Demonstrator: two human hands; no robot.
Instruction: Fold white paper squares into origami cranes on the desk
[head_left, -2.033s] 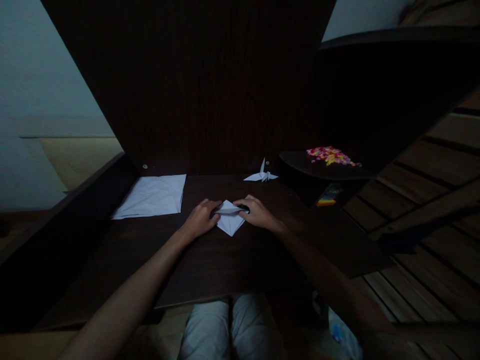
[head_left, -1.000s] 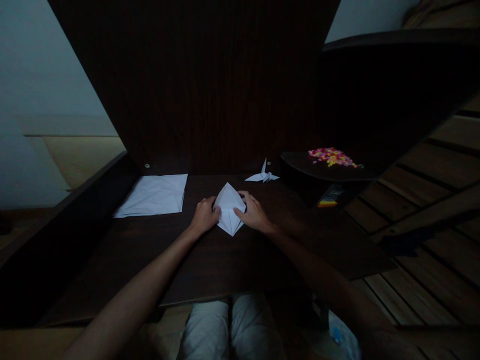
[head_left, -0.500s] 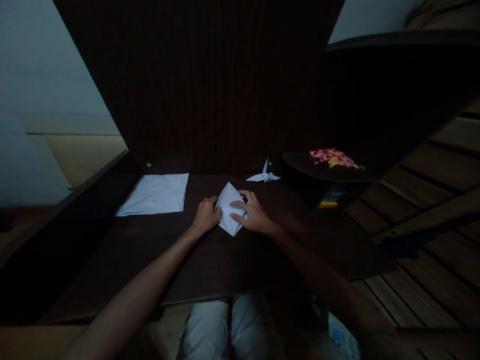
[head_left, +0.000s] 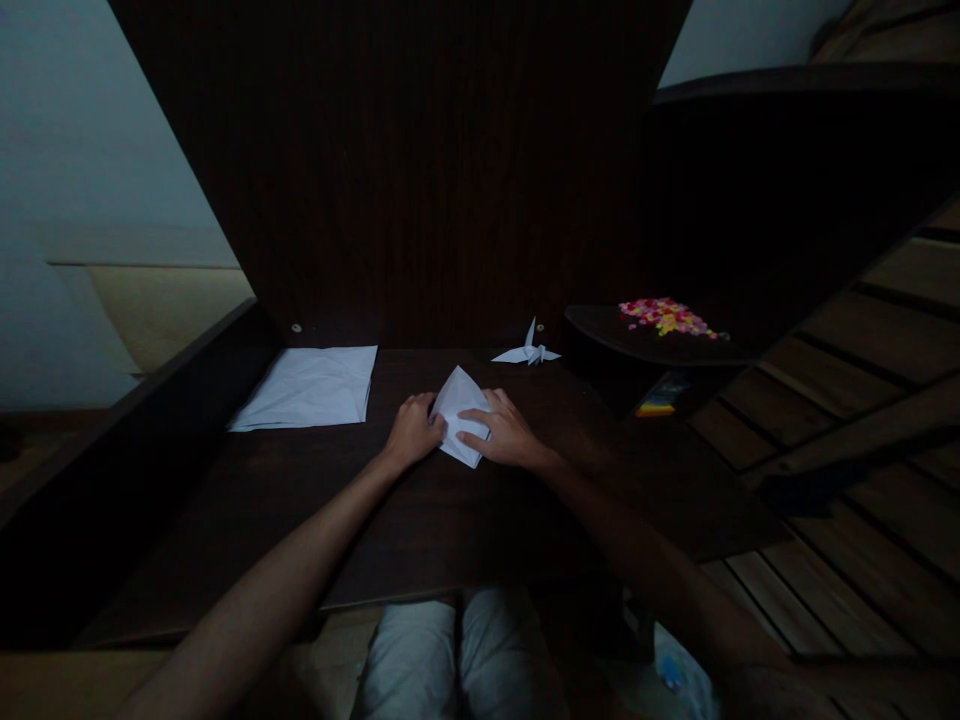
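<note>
A folded white paper (head_left: pixel 459 402), diamond-shaped with its points toward and away from me, lies on the dark desk between my hands. At its left edge my left hand (head_left: pixel 414 428) has the thumb on the paper and the fingers curled together beside it. My right hand (head_left: pixel 508 432) covers the right side, thumb and index finger stretched over the paper's face and the other fingers bent at its far right edge. A finished white paper crane (head_left: pixel 531 352) rests behind, against the back panel.
White paper sheets (head_left: pixel 311 385) lie stacked on the desk's left. To the right, a raised dark shelf (head_left: pixel 592 330) bears a pile of small pink, red and yellow pieces (head_left: pixel 667 317), with a yellow-edged item (head_left: pixel 660 398) under it. A low side board (head_left: pixel 150 400) bounds the left.
The lower tip of the folded paper has shifted slightly right and up, and its lower edges look a little different. Both hands stay on the paper, nearly still.
</note>
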